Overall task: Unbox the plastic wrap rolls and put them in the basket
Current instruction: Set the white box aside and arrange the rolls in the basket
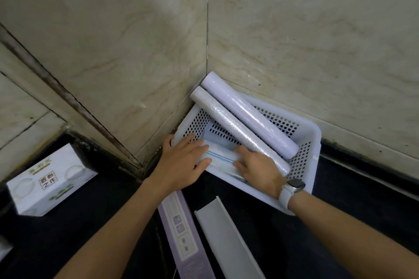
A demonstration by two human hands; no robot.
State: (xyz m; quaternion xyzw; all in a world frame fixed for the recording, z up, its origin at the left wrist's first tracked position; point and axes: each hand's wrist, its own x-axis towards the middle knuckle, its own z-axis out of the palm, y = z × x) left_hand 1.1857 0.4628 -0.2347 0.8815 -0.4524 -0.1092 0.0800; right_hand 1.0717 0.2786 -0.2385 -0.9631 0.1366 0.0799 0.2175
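A white perforated basket [311, 142] stands in the corner where two marble walls meet. Two plastic wrap rolls lie slanted in it: a lilac roll [254, 118] at the back and a clear-wrapped pale roll [231, 124] beside it, their top ends poking over the rim. A third white roll with a blue line [221, 157] lies across the basket's near side. My left hand [183, 161] rests on its left end, fingers spread. My right hand [256, 167] presses its right end; a white watch is on that wrist.
On the dark counter lie a long lilac box [181, 229] and a long white box [226, 240], side by side near the front. A white printed carton [49, 181] stands at the left. Marble walls close the back and left.
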